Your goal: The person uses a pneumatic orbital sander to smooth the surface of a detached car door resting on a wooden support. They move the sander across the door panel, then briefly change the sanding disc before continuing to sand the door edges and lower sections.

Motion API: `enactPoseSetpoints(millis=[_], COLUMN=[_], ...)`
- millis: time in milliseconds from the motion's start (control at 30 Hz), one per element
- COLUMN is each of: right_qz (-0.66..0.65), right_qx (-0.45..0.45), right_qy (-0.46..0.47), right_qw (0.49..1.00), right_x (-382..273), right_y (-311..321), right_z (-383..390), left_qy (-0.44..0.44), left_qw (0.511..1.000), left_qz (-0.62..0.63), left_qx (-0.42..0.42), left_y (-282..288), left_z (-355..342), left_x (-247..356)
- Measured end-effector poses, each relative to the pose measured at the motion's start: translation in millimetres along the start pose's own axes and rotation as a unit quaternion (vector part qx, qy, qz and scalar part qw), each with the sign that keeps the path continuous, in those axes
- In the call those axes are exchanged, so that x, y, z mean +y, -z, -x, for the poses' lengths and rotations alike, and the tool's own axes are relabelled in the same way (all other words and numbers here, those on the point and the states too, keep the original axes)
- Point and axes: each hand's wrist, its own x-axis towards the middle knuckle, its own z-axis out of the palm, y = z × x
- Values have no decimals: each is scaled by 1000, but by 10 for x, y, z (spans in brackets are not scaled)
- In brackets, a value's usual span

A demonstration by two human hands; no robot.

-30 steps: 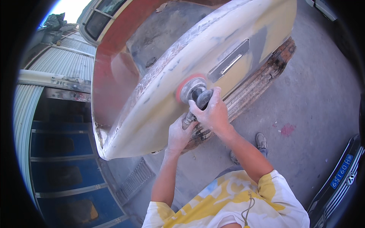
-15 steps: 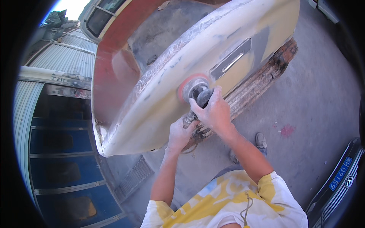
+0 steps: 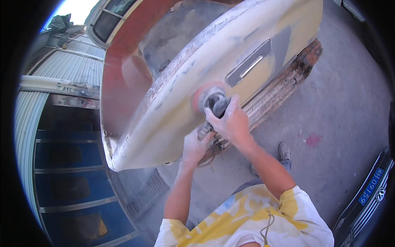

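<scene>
My right hand (image 3: 233,121) is wrapped round the dark grip of a disc sander (image 3: 212,99). Lower down, my left hand (image 3: 194,145) holds the sander's hose-end handle. The round pad, with a pinkish rim, lies against a pickup tailgate (image 3: 173,123). Patches of white filler, grey primer and yellowish paint cover that panel. To the right of the pad is the tailgate's recessed grey handle slot (image 3: 249,64). Pale dust coats both hands. Part of the sander's body is hidden behind my fingers.
Beyond the tailgate lies the truck bed (image 3: 177,31) with red inner walls. A rusty bumper (image 3: 284,86) runs below it. Blue folding doors (image 3: 70,187) stand at the left, beside a floor grate (image 3: 149,192). A dark car's front (image 3: 370,197) is at the lower right.
The sander and both hands stay at nearly the same spot on the tailgate. The whole view has shifted slightly.
</scene>
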Motion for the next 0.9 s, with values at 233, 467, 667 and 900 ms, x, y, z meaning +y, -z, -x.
enactPoseSetpoints(millis=[233,467,667,900], right_qz=[20,-33,-57,-30], right_qx=[-48,26,27,-7], right_qy=[-41,0,40,48], right_qw=[998,999,997,998], right_x=[15,-5,-63,-104], right_y=[-5,-63,-244,-472], right_z=[-40,35,146,367], left_qy=[-60,-42,-75,7], left_qw=[998,999,994,999], left_qz=[-5,14,-29,-5], left_qx=[6,7,69,43], left_y=[1,-9,127,241], left_z=[-35,-3,31,164], left_x=[-2,-125,-330,-589])
